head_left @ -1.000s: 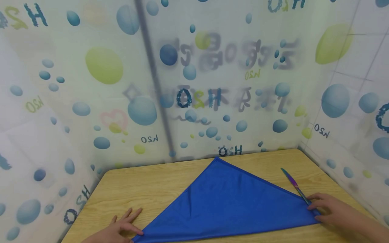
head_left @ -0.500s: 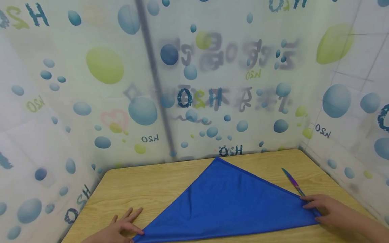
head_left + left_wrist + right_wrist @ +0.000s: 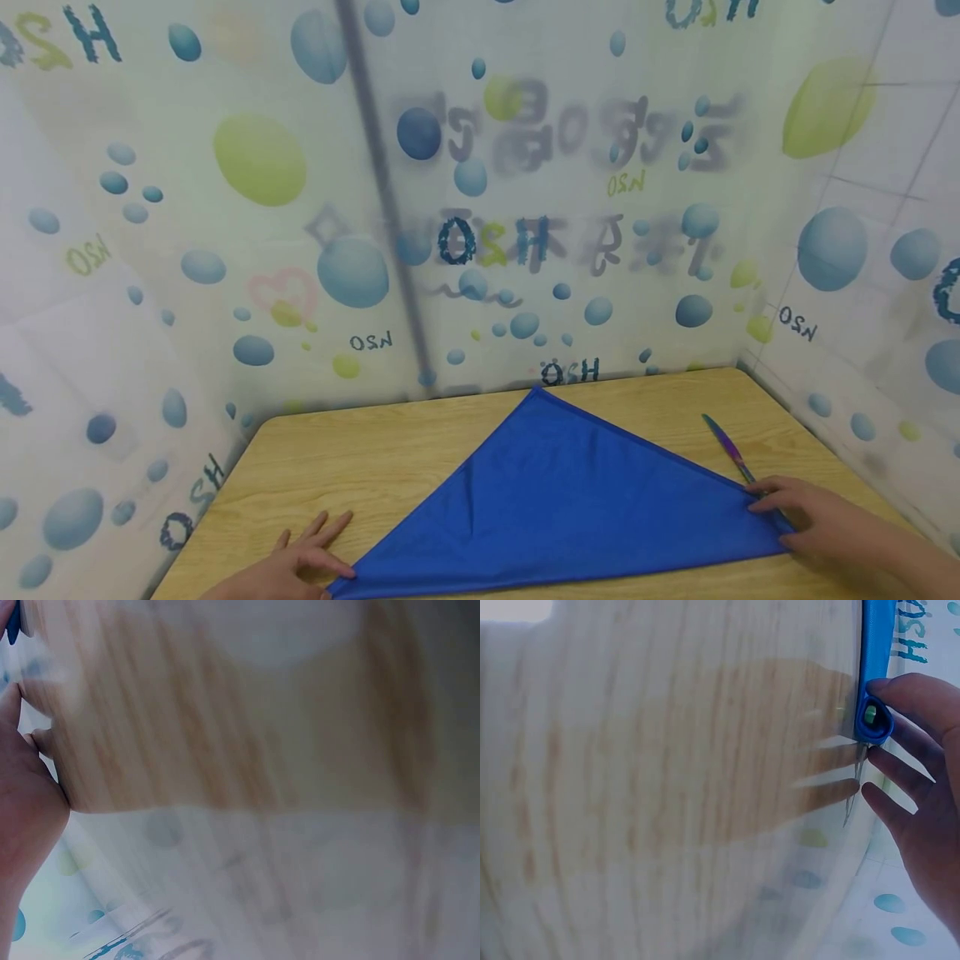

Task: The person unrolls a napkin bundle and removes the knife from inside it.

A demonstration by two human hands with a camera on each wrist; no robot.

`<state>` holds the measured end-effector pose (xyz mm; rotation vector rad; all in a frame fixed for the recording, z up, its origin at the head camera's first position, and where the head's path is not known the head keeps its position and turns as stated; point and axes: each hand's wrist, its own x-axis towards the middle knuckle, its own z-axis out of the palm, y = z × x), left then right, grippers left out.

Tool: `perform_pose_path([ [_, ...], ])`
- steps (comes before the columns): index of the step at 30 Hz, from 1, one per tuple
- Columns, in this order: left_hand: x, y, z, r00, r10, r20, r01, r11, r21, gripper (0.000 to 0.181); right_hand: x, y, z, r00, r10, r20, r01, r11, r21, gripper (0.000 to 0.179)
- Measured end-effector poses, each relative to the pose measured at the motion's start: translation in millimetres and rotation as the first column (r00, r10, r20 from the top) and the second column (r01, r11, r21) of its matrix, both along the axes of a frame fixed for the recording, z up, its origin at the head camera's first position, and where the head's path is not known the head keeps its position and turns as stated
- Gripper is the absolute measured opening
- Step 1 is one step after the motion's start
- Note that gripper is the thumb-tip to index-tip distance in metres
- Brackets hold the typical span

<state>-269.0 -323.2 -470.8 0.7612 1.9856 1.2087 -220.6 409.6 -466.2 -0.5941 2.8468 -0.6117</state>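
Observation:
A satiny blue cloth napkin (image 3: 555, 500), folded into a triangle, lies with its long edge along the front of the table and its peak at the back. Over its left corner, my left hand (image 3: 281, 571) rests with fingers spread, index and thumb tips on the cloth. An iridescent table knife (image 3: 731, 450) slants across the right corner, its upper part beyond the cloth's edge. My right hand (image 3: 817, 521) pinches that corner; in the right wrist view the blue cloth (image 3: 877, 645) is rolled into a tube around a greenish piece, and a thin metal tip (image 3: 851, 806) sticks out below.
A light wood-grain table (image 3: 360, 458) bears everything. Pale curtains (image 3: 555, 192) with blue and green dots and lettering stand close behind and along both sides. In the right wrist view the shiny tabletop (image 3: 667, 787) reflects the fingers.
My right hand has slid slightly left, its fingers further over the rolled corner. The knife's visible end has tipped a little to the right. My left hand has stayed put.

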Motion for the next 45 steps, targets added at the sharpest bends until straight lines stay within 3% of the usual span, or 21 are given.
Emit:
perform_pose_path([
  [10, -0.1, 1.0, 1.5, 1.000, 0.002, 0.011, -0.002, 1.000, 0.003, 0.029, -1.1, -0.2, 0.9, 0.997, 0.039, -0.068, -0.037, 0.999, 0.027, 0.031],
  [17, -1.5, -0.1, -0.8, 1.000, -0.009, 0.020, 0.009, 1.000, 0.011, 0.030, -3.3, 4.4, -3.9, 0.969, 0.134, -0.205, -0.140, 0.990, -0.014, 0.040],
  [24, -2.3, -0.8, -1.4, 1.000, -0.021, 0.020, 0.021, 1.000, 0.013, 0.031, -3.1, 7.2, -3.8, 0.983, 0.087, -0.159, -0.088, 0.996, 0.001, 0.038],
  [29, -2.3, -0.6, -1.4, 1.000, -0.011, 0.026, 0.010, 1.000, 0.011, 0.030, -1.9, 10.4, -5.4, 0.960, 0.122, -0.253, -0.120, 0.992, 0.023, 0.042],
  [32, -2.6, -1.1, -2.1, 1.000, -0.006, 0.027, 0.006, 1.000, 0.009, 0.030, -0.1, 11.6, -4.8, 0.950, 0.108, -0.292, -0.099, 0.994, 0.048, 0.043],
  [39, -2.5, -3.0, -3.7, 1.000, -0.017, 0.006, 0.017, 1.000, 0.000, 0.030, 1.8, 16.6, -1.3, 0.981, 0.042, -0.190, -0.038, 0.999, 0.023, 0.042],
  [45, -2.7, -2.4, -3.4, 0.999, -0.033, -0.027, 0.033, 0.999, -0.010, 0.030, 1.9, 24.9, -6.9, 0.974, 0.062, -0.218, -0.071, 0.997, -0.033, 0.046],
])
